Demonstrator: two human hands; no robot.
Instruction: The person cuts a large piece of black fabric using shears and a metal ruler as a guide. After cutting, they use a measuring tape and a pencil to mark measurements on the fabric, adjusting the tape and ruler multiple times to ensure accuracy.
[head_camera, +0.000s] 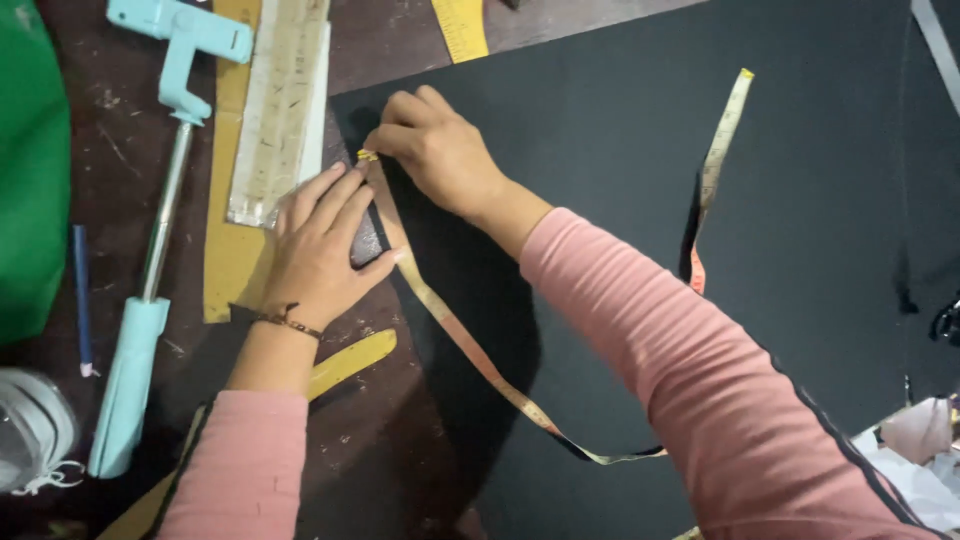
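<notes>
A dark brown worktable (390, 440) is filling the view — its surface is showing scratches, pale flecks and worn patches, and no wall, floor or window is coming into sight. Soft, even light is falling from above, casting a shadow on the near part of the table. Around the edges, clutter is lying about: a green cloth (30, 170) at the far left, a pale blue clamp tool (160, 200) with a metal rod, a worn long ruler (282, 100) on a strip of tan card (230, 260) — and crumpled white paper (915, 470) at the lower right.
</notes>
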